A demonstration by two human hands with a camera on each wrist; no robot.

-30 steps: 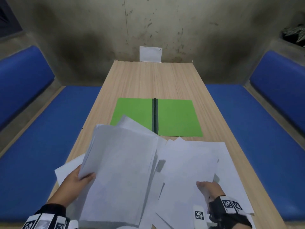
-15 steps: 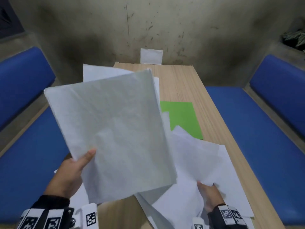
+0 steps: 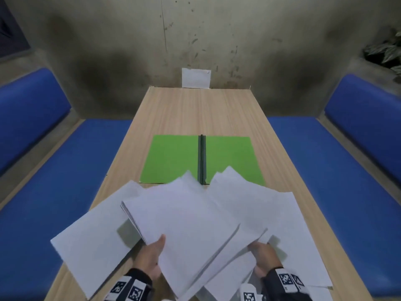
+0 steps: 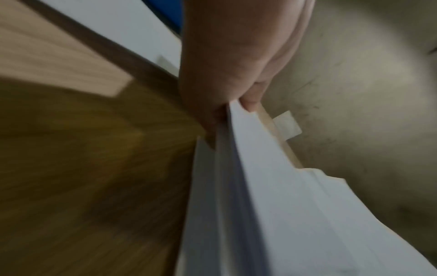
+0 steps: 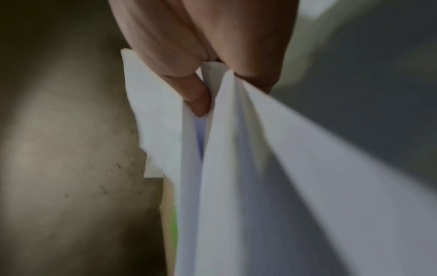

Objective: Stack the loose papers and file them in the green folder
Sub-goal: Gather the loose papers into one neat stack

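My left hand [image 3: 149,260] pinches a stack of plain white paper sheets [image 3: 184,224]; my right hand [image 3: 263,256] pinches overlapping sheets beside it. No writing is legible. Beyond my fingers [image 5: 197,100] the open green card folder [image 3: 173,159] lies flat on the wooden bench [image 3: 195,109], bare farther on.

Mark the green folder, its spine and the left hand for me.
green folder [image 3: 171,159], head view, on its left flap.
spine [image 3: 202,157], head view, on the dark centre strip.
left hand [image 3: 149,260], head view, on the back of the hand.
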